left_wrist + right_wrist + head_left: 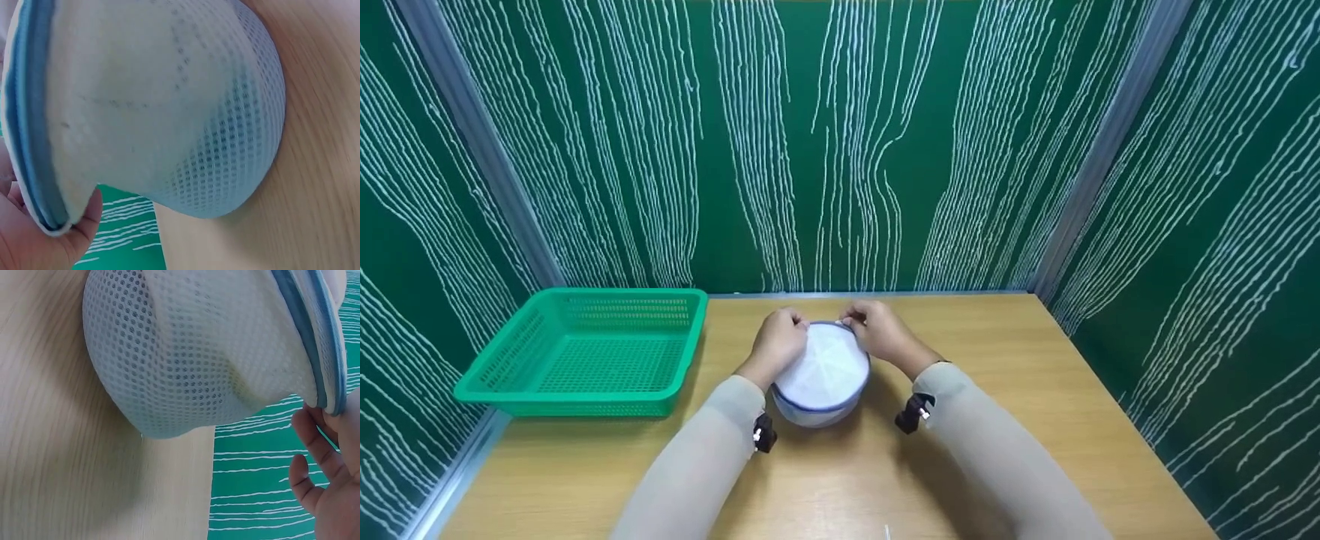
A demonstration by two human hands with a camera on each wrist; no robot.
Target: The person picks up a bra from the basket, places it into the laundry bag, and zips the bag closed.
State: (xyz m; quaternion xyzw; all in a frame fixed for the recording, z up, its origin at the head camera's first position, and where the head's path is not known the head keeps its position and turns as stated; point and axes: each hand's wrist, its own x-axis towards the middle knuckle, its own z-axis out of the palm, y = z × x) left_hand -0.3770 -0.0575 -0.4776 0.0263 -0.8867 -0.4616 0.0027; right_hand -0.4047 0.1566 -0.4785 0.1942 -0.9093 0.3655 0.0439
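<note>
A round white mesh laundry bag (pixel 826 369) with blue trim stands upright on the table, its pale flat top facing up. My left hand (pixel 780 339) pinches the trimmed edge at the far left of the top. On the far right, my right hand (pixel 880 330) pinches the same edge between thumb and fingers. The left wrist view shows the bag's mesh side (pixel 225 135) and its blue band (pixel 36 124) near the thumb. In the right wrist view, two blue bands run along the bag's edge (pixel 332 343), and some fingers (pixel 306 484) hang loosely below. The bag's inside is hidden.
A green plastic basket (pixel 679 390) with perforated walls stands on the left of the wooden table (pixel 997 360). Green panels (pixel 900 225) with white wavy lines enclose the back and both sides, joined by metal posts (pixel 1099 150).
</note>
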